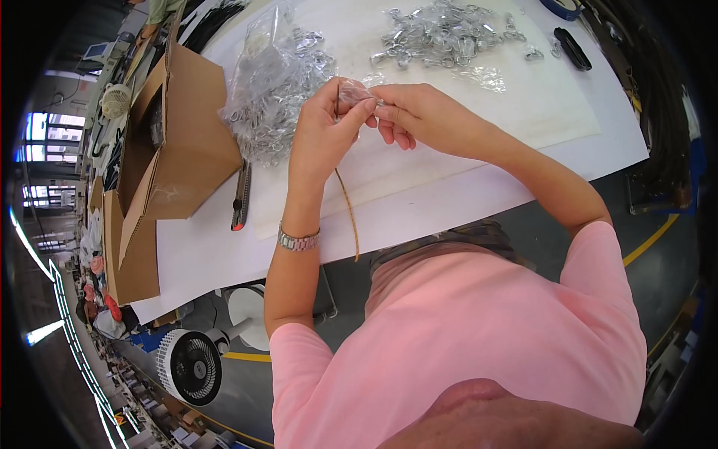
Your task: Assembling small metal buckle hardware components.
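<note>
Both my hands meet over the white table [419,196]. My left hand [327,123] is closed on a small clear plastic bag [353,91]. A thin yellow-brown cord [348,206] hangs down from this hand over the table's near edge. With thumb and fingers, my right hand [419,112] pinches the bag's right side; its contents are too small to tell. Close to my left hand lies a large clear bag [258,75] with many small silvery metal pieces [280,116]. Farther off is a pile of metal clasps in clear wrapping [441,36].
An open cardboard box [191,112] stands on the left, with a red-tipped utility knife [241,196] beside it. At the far right lie a black oblong object [573,49] and a blue tape roll [562,7]. A fan [191,367] stands below the table's left side.
</note>
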